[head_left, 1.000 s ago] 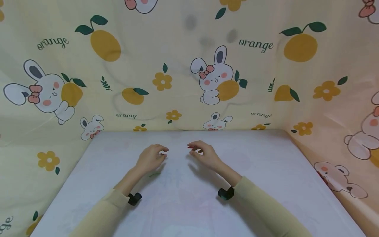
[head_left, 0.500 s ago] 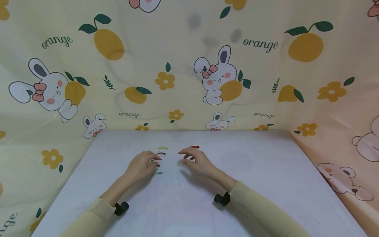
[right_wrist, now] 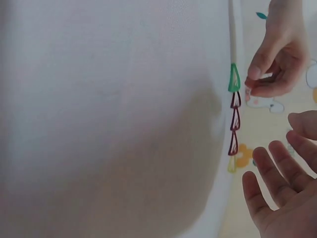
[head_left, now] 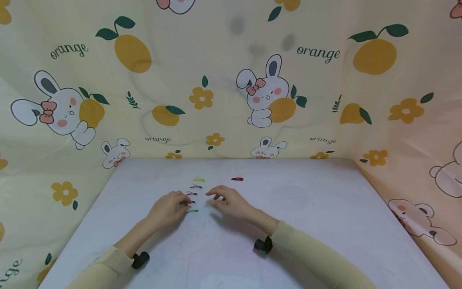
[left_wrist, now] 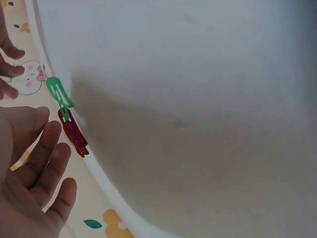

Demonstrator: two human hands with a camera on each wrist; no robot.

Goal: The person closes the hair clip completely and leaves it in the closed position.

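On the white table lies a column of snap hair clips: a yellow clip (head_left: 199, 180), three dark red clips (right_wrist: 235, 119) and a green clip (head_left: 192, 210). My left hand (head_left: 168, 209) hovers beside the nearer end of the column, fingers loosely bent; no clip shows between them. In the left wrist view, its thumb and fingertips are apart from the green and dark red clips. A lone red clip (head_left: 237, 179) lies farther right. My right hand (head_left: 231, 204) is right of the column, fingers relaxed and spread, holding nothing visible.
The white tabletop (head_left: 306, 233) extends around both hands. Behind it hangs a cream curtain (head_left: 220, 52) printed with rabbits and oranges, which also lines both sides. A small black camera is worn at each wrist.
Both hands have moved toward the person and leftward. My right hand has left the red clip, which now lies in full view. The column of clips has come out from behind my left hand.
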